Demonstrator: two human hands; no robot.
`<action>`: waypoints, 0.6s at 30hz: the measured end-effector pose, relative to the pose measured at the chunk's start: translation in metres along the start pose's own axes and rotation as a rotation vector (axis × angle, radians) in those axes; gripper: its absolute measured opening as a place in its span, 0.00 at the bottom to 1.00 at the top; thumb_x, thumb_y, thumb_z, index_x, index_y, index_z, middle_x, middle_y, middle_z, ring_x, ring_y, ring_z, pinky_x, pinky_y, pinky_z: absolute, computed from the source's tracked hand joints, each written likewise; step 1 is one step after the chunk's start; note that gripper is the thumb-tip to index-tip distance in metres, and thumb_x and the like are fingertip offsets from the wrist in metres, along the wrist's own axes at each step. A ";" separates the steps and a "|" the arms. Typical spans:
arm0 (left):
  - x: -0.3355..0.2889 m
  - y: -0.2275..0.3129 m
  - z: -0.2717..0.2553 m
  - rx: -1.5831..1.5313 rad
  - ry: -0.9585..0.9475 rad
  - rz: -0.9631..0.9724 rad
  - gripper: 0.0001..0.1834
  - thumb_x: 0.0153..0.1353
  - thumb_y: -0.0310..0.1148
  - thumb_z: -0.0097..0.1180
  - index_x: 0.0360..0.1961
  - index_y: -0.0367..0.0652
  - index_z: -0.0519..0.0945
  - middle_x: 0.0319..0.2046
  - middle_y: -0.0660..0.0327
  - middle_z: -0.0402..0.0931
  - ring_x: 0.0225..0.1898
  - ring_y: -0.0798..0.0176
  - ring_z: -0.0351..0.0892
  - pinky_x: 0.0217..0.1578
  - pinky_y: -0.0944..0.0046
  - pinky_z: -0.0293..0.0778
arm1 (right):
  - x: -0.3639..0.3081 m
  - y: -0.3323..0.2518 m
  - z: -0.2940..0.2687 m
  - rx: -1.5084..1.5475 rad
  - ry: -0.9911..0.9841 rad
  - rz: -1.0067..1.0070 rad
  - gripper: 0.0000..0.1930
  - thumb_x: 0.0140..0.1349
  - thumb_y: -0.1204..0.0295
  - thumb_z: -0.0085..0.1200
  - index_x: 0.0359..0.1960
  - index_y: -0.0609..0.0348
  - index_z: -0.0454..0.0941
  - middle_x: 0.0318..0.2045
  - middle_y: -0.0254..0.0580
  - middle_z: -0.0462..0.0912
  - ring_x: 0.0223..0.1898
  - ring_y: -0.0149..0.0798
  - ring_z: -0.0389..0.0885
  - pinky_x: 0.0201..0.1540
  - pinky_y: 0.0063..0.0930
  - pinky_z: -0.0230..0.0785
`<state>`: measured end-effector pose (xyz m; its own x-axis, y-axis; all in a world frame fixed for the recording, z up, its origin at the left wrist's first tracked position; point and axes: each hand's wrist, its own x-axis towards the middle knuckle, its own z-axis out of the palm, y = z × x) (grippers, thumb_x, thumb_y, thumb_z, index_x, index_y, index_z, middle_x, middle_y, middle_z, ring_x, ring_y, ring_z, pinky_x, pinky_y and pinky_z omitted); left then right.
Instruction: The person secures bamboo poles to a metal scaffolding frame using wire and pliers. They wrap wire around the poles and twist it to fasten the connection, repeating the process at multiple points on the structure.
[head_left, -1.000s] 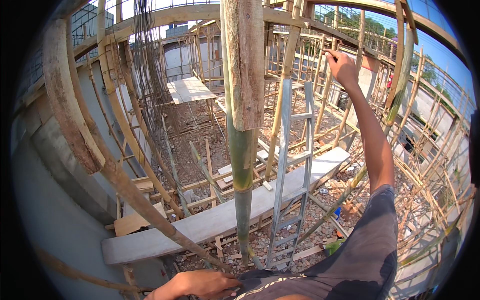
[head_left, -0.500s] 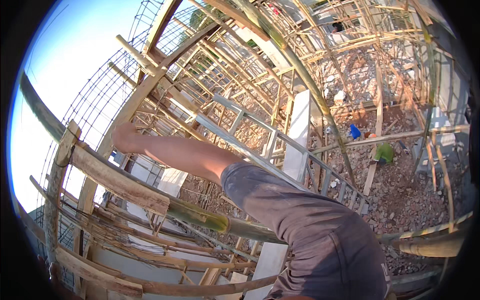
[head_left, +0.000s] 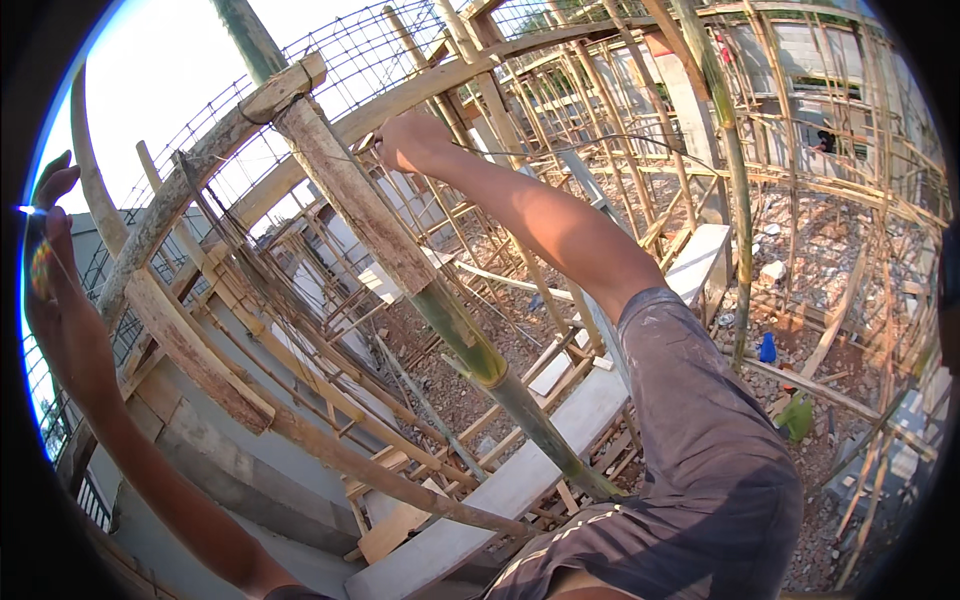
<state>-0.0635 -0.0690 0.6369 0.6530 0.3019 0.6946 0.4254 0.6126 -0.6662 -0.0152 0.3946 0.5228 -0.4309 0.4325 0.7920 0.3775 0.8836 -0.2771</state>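
Note:
My right hand (head_left: pixel 415 143), at the end of an outstretched arm in a dusty grey sleeve, is closed at the upper middle. A thin dark wire (head_left: pixel 620 135) runs from the fist toward the right. Close by are a long timber beam (head_left: pixel 365 118) and a rough plank (head_left: pixel 360 205) lashed along a green bamboo pole (head_left: pixel 465 350). At the far left edge my left hand (head_left: pixel 58 260) is raised with fingers stretched and apart, nothing visible in it. It is nearest a bark-covered pole (head_left: pixel 180 210). Glare covers part of those fingers.
Steel mesh (head_left: pixel 345 50) stands behind the timbers. Below are a pale board (head_left: pixel 540 440), more bamboo scaffolding and rubble ground (head_left: pixel 790 250). A blue object (head_left: pixel 767 347) and a green one (head_left: pixel 795 417) lie at the right. A grey wall (head_left: pixel 240 480) is at lower left.
The view has swung, so the scaffold sits further right. My left hand has come into view. My right fist is now beside the lashed plank, and the wire shows at it.

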 end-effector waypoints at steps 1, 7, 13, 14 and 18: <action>0.011 0.026 0.004 -0.148 -0.004 -0.086 0.22 0.76 0.53 0.43 0.61 0.59 0.79 0.58 0.61 0.81 0.61 0.58 0.79 0.64 0.47 0.70 | -0.002 -0.003 0.009 0.009 0.021 -0.034 0.17 0.66 0.62 0.51 0.52 0.46 0.85 0.47 0.50 0.87 0.49 0.50 0.86 0.49 0.44 0.79; -0.078 0.045 0.048 -0.436 -0.199 -0.565 0.16 0.77 0.44 0.48 0.50 0.47 0.84 0.48 0.62 0.82 0.50 0.62 0.81 0.53 0.56 0.74 | 0.004 0.017 0.082 0.406 -0.020 0.049 0.16 0.72 0.61 0.49 0.52 0.53 0.84 0.38 0.48 0.89 0.40 0.46 0.88 0.42 0.41 0.78; -0.144 0.079 0.028 -0.771 -0.236 -0.642 0.11 0.74 0.34 0.52 0.46 0.39 0.83 0.47 0.60 0.80 0.45 0.67 0.81 0.42 0.65 0.77 | -0.012 0.003 0.108 0.872 -0.126 0.258 0.19 0.70 0.59 0.49 0.55 0.52 0.83 0.32 0.47 0.85 0.27 0.39 0.81 0.24 0.38 0.69; -0.139 0.088 0.028 -0.805 -0.207 -0.613 0.11 0.74 0.33 0.52 0.46 0.39 0.83 0.47 0.60 0.80 0.45 0.67 0.81 0.42 0.64 0.77 | -0.012 0.008 0.110 0.915 -0.120 0.273 0.19 0.70 0.59 0.49 0.56 0.52 0.82 0.28 0.42 0.83 0.24 0.35 0.76 0.20 0.34 0.64; -0.077 0.096 0.031 -0.817 0.079 -0.435 0.12 0.73 0.30 0.52 0.52 0.45 0.83 0.52 0.60 0.78 0.51 0.60 0.80 0.48 0.61 0.79 | -0.015 0.013 0.105 0.987 -0.225 0.272 0.21 0.71 0.59 0.50 0.63 0.47 0.77 0.23 0.31 0.77 0.21 0.28 0.69 0.20 0.27 0.54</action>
<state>-0.0926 -0.0107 0.5282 0.3604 0.0975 0.9277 0.9327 -0.0533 -0.3568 -0.0901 0.4188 0.4499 -0.6128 0.5722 0.5451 -0.3084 0.4619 -0.8316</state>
